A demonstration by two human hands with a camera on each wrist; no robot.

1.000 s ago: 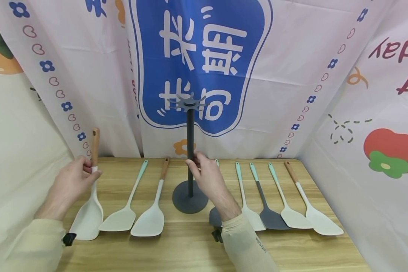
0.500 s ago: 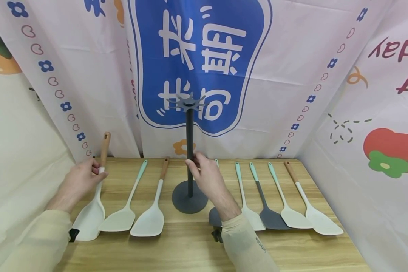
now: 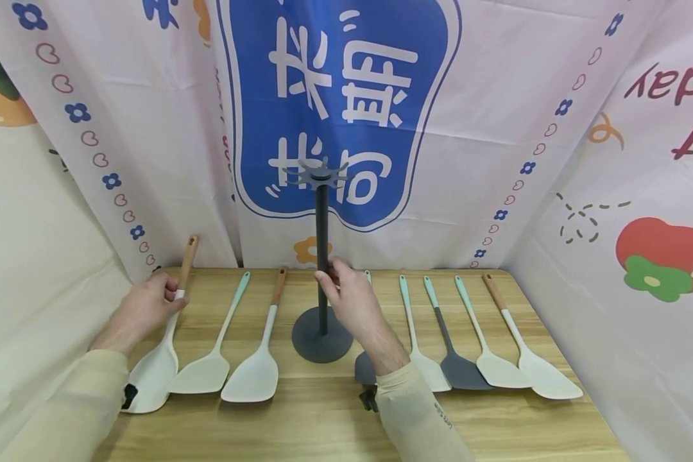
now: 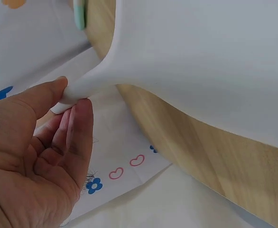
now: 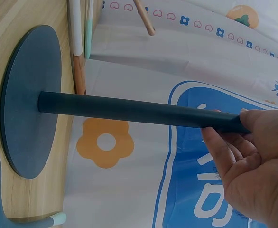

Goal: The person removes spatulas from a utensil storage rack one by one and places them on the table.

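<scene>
At the left end of the row, my left hand (image 3: 141, 309) pinches a white spatula (image 3: 153, 375) by its neck, just below the wooden handle (image 3: 188, 260). The handle tilts up off the table, with the wide blade low. In the left wrist view, thumb and fingertips grip the white neck, and the blade (image 4: 200, 61) fills the upper right. My right hand (image 3: 355, 298) holds the upright pole of a dark grey utensil stand (image 3: 322, 250). The right wrist view has the thumb and fingers on that pole (image 5: 129, 109), above its round base (image 5: 32, 109). Nothing hangs on the stand's hooked top (image 3: 320, 174).
A cream spatula (image 3: 208, 372) with a mint handle and a white one (image 3: 254, 378) with a wooden handle lie left of the stand. Several more lie right, including a grey one (image 3: 462, 372). The wooden table (image 3: 312, 430) meets a printed cloth (image 3: 462, 173) behind.
My left hand has moved right and slightly down, bringing the spatula's handle over with it and lowering its tip. The right hand and the stand have stayed put.
</scene>
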